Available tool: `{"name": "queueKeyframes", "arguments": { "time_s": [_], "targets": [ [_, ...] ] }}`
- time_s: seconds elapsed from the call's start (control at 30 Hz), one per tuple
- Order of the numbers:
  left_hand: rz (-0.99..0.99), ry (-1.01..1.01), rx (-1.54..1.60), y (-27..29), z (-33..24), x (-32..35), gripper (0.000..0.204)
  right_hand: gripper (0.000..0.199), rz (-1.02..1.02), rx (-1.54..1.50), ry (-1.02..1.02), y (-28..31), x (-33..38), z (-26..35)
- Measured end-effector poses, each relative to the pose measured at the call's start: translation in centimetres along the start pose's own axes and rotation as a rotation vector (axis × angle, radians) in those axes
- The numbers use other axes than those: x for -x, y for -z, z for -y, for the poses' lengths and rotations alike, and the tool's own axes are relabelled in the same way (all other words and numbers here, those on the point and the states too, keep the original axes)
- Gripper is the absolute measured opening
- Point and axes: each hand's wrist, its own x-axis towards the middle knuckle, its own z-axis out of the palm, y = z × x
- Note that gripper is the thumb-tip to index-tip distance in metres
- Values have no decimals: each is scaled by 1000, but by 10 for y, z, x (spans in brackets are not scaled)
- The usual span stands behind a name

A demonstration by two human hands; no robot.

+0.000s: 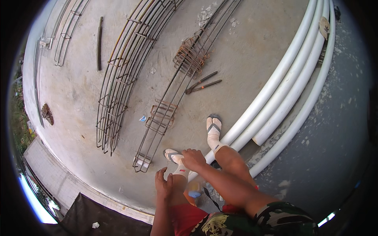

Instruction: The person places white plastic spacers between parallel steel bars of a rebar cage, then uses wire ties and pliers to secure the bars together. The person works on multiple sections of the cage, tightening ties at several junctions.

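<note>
My left hand (163,184) rests on my left knee, fingers spread and holding nothing. My right hand (193,158) lies over my left shin, just above a white sock (182,170), fingers curled down with nothing in them. I sit with both feet in grey sandals (214,122) on a concrete slab (78,86). A partly tied rebar cage (157,126) with rusty square stirrups lies just beyond my left foot. A pair of long-handled cutters (202,83) lies on the slab farther off.
Several long white plastic pipes (283,82) curve along the right, next to my right foot. A finished rebar cage (122,74) lies to the left, more bars (67,31) beyond it. A bundle of rusty stirrups (191,55) sits on the cage. A dark tarp (90,216) lies below the slab edge.
</note>
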Motion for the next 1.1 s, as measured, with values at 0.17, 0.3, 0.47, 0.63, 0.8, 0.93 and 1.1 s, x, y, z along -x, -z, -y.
{"name": "queueKeyframes", "arguments": {
  "time_s": [0.17, 0.3, 0.47, 0.63, 0.8, 0.93, 1.1],
  "targets": [
    [-134, 68, 117, 53, -71, 4, 36, 28, -129, -145, -114, -4, 3, -35],
    [-38, 22, 189, 39, -100, -10, 36, 34, -249, -559, -273, 48, 9, -79],
    [37, -91, 383, 36, -174, -31, 34, 29, -716, -217, -334, 228, 121, -179],
    [65, -158, 418, 36, -248, -70, 31, 32, -573, -66, -786, 304, 252, -299],
    [74, 46, 433, 12, -300, -114, 31, 36, -213, 149, -847, 377, 243, -359],
    [121, 243, 337, -33, -351, -153, 33, 45, -391, 87, -728, 514, 104, -445],
    [270, 219, 357, -117, -453, -205, 33, 53, -619, 15, -497, 734, -85, -485]
  ]
}}
